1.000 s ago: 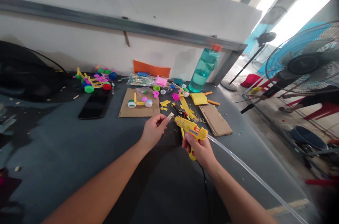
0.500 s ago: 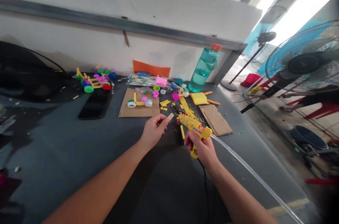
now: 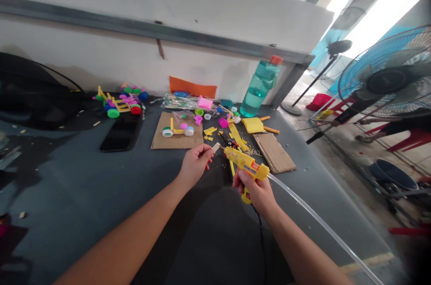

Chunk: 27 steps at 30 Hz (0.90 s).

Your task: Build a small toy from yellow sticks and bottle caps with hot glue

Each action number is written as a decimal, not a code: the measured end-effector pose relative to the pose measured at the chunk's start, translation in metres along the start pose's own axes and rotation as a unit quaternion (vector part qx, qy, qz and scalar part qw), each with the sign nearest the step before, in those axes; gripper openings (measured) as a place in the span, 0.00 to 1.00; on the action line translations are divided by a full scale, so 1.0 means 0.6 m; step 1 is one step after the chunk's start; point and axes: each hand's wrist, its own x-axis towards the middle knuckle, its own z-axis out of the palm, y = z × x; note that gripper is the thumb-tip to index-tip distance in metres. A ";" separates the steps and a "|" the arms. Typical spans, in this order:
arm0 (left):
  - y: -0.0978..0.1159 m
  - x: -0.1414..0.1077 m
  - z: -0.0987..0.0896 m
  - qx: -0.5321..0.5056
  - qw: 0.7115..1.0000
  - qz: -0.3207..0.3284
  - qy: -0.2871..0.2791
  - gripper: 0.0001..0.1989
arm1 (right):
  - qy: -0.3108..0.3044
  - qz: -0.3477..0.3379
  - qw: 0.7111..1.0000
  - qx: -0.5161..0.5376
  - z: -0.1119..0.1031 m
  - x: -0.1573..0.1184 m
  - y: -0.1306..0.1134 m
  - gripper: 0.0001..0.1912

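Pinched in my left hand (image 3: 196,164) are short pale wooden sticks (image 3: 216,146), their ends poking out past the fingertips. My right hand (image 3: 255,187) is wrapped round the handle of a yellow hot glue gun (image 3: 245,160). The gun's nozzle is at the end of the sticks; whether it touches them I cannot tell. A long clear glue stick (image 3: 313,215) trails from the back of the gun. Beyond my left hand, a small yellow scooter model (image 3: 178,131) with bottle-cap wheels stands on a piece of cardboard (image 3: 160,141).
Yellow scraps (image 3: 210,131) and scissors (image 3: 230,140) lie behind the gun. A second cardboard piece (image 3: 275,154) is to the right, a teal water bottle (image 3: 257,89) at the back. Left are a phone (image 3: 120,134) and colourful models (image 3: 123,102). A fan (image 3: 387,81) stands beyond the table.
The glue gun has shifted slightly left, bringing its nozzle up to the sticks' end. My left hand has barely moved.
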 end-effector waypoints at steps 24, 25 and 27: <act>0.004 -0.005 0.002 0.022 1.000 0.016 0.003 0.10 | -0.021 0.007 0.999 -0.028 0.001 0.005 0.006 0.22; 0.004 -0.006 0.002 0.022 1.000 0.016 0.004 0.10 | -0.023 0.007 0.999 -0.031 0.000 0.005 0.007 0.23; 0.004 -0.006 0.002 0.020 1.000 0.016 0.005 0.10 | -0.024 0.008 0.999 -0.032 0.000 0.006 0.009 0.23</act>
